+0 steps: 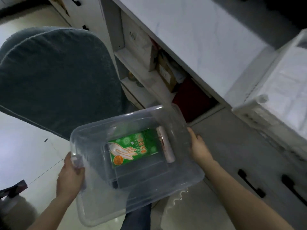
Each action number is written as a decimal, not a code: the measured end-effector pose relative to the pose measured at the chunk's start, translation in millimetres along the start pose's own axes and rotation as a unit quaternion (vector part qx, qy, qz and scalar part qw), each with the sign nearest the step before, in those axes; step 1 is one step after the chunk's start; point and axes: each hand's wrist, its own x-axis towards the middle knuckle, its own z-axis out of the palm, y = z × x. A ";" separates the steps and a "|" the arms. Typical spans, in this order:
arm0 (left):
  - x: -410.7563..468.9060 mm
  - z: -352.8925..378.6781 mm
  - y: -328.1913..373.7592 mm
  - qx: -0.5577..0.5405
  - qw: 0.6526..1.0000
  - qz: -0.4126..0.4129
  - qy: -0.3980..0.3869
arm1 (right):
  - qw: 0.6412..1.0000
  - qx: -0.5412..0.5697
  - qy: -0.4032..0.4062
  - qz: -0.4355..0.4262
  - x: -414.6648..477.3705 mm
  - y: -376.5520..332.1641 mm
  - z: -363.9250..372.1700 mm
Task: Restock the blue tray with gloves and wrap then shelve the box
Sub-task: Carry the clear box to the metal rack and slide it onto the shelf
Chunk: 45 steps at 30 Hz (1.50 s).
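I hold a clear plastic box (93, 205) in the air in front of me, one hand on each short side. My left hand (70, 176) grips the handle lip on the left, thumb curled over the rim. My right hand (199, 146) grips the right rim, its fingers hidden behind the wall. Inside on the bottom lie a green pack of gloves (134, 147) and a white roll of wrap (166, 144) to its right.
An open white shelf unit (132, 63) with boxes and a dark red item stands beyond the box, under a white counter (207, 39). A grey cushioned chair (54, 77) is at left. Drawers with black handles (250, 183) are at right.
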 end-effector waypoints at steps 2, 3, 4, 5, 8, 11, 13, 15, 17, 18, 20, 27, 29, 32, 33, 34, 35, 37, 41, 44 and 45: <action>-13.7 -4.1 0.0 0.011 1.000 0.020 0.001 | 0.999 0.035 0.030 -0.003 -40.4 24.0 1.5; -23.2 -5.0 1.5 0.016 0.999 0.037 -0.001 | 0.998 0.037 0.041 -0.001 -62.1 38.2 3.1; -33.8 -5.3 3.6 0.023 0.998 0.059 -0.005 | 0.998 0.038 0.051 0.010 -83.9 53.5 4.8; -46.2 -4.9 6.6 0.027 0.996 0.085 -0.013 | 0.997 0.039 0.057 0.028 -107.0 70.0 7.1; -90.8 2.3 20.0 0.035 0.985 0.165 -0.046 | 0.991 0.061 0.084 0.078 -183.6 126.1 15.7; -146.8 16.7 39.4 0.048 0.968 0.235 -0.079 | 0.979 0.089 0.136 0.125 -275.3 187.3 27.2; -189.7 28.9 56.9 0.048 0.954 0.277 -0.107 | 0.965 0.115 0.171 0.165 -341.0 227.2 34.4; -236.3 44.1 77.8 0.043 0.936 0.322 -0.136 | 0.948 0.146 0.200 0.202 -406.7 266.8 42.9; -283.6 62.5 99.0 0.040 0.909 0.374 -0.180 | 0.928 0.155 0.232 0.246 -468.6 303.6 50.7; -308.0 72.4 110.0 0.037 0.894 0.396 -0.204 | 0.918 0.149 0.249 0.272 -498.3 320.7 53.4; -356.3 92.1 133.6 0.032 0.871 0.427 -0.242 | 0.893 0.137 0.275 0.329 -556.1 351.4 56.2; -526.7 157.3 214.9 0.034 0.756 0.552 -0.351 | 0.801 0.136 0.353 0.464 -726.2 432.6 48.4; -570.7 176.3 239.3 0.032 0.720 0.587 -0.368 | 0.777 0.133 0.357 0.501 -761.2 454.8 45.2; -634.3 202.8 272.5 0.030 0.676 0.619 -0.400 | 0.747 0.132 0.354 0.547 -801.4 488.7 37.9; -653.7 211.8 283.3 0.025 0.664 0.626 -0.408 | 0.732 0.143 0.356 0.562 -811.5 500.2 34.8; -671.9 221.2 293.8 0.017 0.653 0.635 -0.414 | 0.719 0.147 0.358 0.578 -820.2 512.7 32.4; -689.5 230.6 303.7 0.011 0.643 0.642 -0.418 | 0.707 0.145 0.360 0.591 -827.1 525.9 29.9; -721.5 250.7 324.4 0.010 0.626 0.655 -0.423 | 0.692 0.137 0.347 0.618 -839.8 552.6 20.9; -775.2 281.7 367.0 0.002 0.620 0.661 -0.424 | 0.678 0.142 0.357 0.627 -856.7 602.7 -7.7; -804.7 301.4 406.7 -0.008 0.616 0.673 -0.410 | 0.683 0.146 0.378 0.608 -856.9 642.5 -35.4; -812.2 306.8 419.6 -0.010 0.618 0.675 -0.402 | 0.689 0.142 0.375 0.604 -852.8 655.8 -43.6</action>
